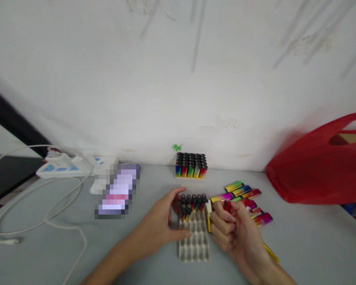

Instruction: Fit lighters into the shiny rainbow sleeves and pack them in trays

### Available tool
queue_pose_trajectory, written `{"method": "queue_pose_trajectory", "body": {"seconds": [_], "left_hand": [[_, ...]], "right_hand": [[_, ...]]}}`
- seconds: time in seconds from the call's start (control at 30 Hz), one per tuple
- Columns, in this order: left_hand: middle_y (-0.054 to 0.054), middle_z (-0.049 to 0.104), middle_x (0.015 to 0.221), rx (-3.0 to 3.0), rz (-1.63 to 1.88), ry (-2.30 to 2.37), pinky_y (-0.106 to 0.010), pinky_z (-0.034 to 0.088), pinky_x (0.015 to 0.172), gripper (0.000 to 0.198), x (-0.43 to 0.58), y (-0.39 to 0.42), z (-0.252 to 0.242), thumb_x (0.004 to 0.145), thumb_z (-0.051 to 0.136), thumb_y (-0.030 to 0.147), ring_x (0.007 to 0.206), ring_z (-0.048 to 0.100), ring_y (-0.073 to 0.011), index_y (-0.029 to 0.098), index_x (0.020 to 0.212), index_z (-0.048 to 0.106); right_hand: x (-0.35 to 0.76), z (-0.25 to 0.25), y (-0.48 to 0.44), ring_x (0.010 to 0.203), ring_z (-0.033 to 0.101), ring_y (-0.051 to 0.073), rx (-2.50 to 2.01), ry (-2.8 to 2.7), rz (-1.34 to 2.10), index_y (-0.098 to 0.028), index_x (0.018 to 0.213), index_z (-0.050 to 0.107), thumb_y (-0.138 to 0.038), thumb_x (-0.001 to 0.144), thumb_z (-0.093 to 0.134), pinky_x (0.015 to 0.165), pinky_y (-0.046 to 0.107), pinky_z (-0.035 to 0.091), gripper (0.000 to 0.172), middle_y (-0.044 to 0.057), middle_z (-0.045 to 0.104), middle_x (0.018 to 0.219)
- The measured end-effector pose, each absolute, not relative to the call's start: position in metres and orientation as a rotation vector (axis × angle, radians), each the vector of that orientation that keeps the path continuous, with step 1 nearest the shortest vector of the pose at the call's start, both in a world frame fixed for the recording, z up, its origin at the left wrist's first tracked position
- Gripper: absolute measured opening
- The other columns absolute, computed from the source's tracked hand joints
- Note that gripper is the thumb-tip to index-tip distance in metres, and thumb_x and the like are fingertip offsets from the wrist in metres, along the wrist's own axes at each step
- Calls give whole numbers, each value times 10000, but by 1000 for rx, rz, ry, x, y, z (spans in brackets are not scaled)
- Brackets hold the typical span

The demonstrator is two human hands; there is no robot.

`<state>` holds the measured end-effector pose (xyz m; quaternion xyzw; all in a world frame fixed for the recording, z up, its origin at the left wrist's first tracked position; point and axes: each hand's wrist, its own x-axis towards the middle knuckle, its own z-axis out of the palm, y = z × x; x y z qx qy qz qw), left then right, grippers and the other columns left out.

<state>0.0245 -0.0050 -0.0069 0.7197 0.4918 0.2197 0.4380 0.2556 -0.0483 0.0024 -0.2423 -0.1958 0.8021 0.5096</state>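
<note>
A pale tray [195,241] with rows of small cells lies in front of me. Several black-topped, shiny-bodied lighters [194,200] stand upright in its far rows. My left hand [163,217] curves around the tray's left side, thumb over the cells and forefinger beside the lighters, with a wide gap between them. On the tray's right, my right hand [231,227] is closed, pinching a small red lighter [227,205] whose lower part the fingers hide. A yellow and white piece [208,215] shows between that hand and the tray; whether it is held I cannot tell.
Against the wall stands a block of upright lighters [191,166]. Several shiny coloured pieces [243,194] lie loose at right, before a red bag [314,166]. To the left are a blurred-out phone [118,192], a power strip [65,166] and a looping white cable [47,206].
</note>
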Motion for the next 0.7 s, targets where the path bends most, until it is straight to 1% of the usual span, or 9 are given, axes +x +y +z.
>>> {"method": "queue_pose_trajectory", "body": {"seconds": [0.13, 0.2, 0.33, 0.4, 0.47, 0.53, 0.57, 0.7], "left_hand": [[-23, 630, 1133, 1798, 545, 1219, -326, 466, 794, 1025, 24, -6, -6, 718, 950, 280, 851, 538, -208, 306, 1600, 430], [-28, 631, 1158, 1809, 545, 1225, -330, 471, 800, 1021, 24, -6, -7, 722, 951, 299, 862, 545, -212, 314, 1599, 431], [-32, 633, 1171, 1817, 553, 1224, -325, 481, 784, 1014, 23, -5, -10, 729, 950, 329, 848, 552, -204, 310, 1598, 430], [-25, 637, 1149, 1819, 554, 1214, -322, 484, 777, 1017, 22, -5, -10, 727, 950, 324, 831, 552, -197, 311, 1600, 427], [-21, 641, 1132, 1822, 555, 1206, -321, 484, 775, 1015, 23, -5, -10, 725, 949, 310, 823, 550, -193, 311, 1597, 430], [-19, 643, 1120, 1822, 557, 1207, -320, 483, 769, 1015, 23, -5, -9, 722, 950, 299, 818, 549, -194, 308, 1595, 433], [-20, 644, 1124, 1817, 560, 1211, -317, 482, 762, 1016, 23, -5, -9, 719, 952, 294, 818, 550, -194, 307, 1594, 436], [-29, 650, 1152, 1802, 567, 1218, -311, 482, 744, 1004, 24, -6, -7, 719, 946, 280, 823, 556, -195, 304, 1588, 445]], "right_hand": [[255, 2, -44, 472, 95, 72, -609, -471, 1877, -233, 649, 389, -526, 941, 723, 429, 225, 149, 532, -117, 204, 563], [254, 2, -43, 477, 98, 75, -640, -464, 1848, -223, 675, 451, -552, 937, 747, 431, 224, 155, 514, -116, 215, 572], [251, 6, -43, 472, 115, 78, -735, -488, 1753, -216, 832, 610, -589, 962, 732, 429, 222, 175, 413, -110, 281, 594], [249, 8, -44, 468, 178, 78, -785, -544, 1673, -213, 907, 657, -597, 984, 698, 447, 224, 229, 394, -91, 364, 619], [247, 10, -45, 487, 289, 90, -816, -614, 1586, -209, 963, 689, -606, 990, 679, 487, 236, 309, 398, -59, 462, 665], [246, 10, -46, 554, 417, 127, -850, -682, 1510, -210, 1008, 711, -616, 993, 665, 551, 260, 385, 409, -17, 552, 722], [246, 9, -46, 596, 461, 149, -868, -720, 1476, -216, 1028, 717, -608, 998, 662, 582, 272, 406, 398, 0, 582, 746], [249, 5, -49, 760, 518, 195, -925, -894, 1367, -265, 1123, 748, -511, 1019, 693, 702, 297, 415, 273, 19, 623, 861]]}}
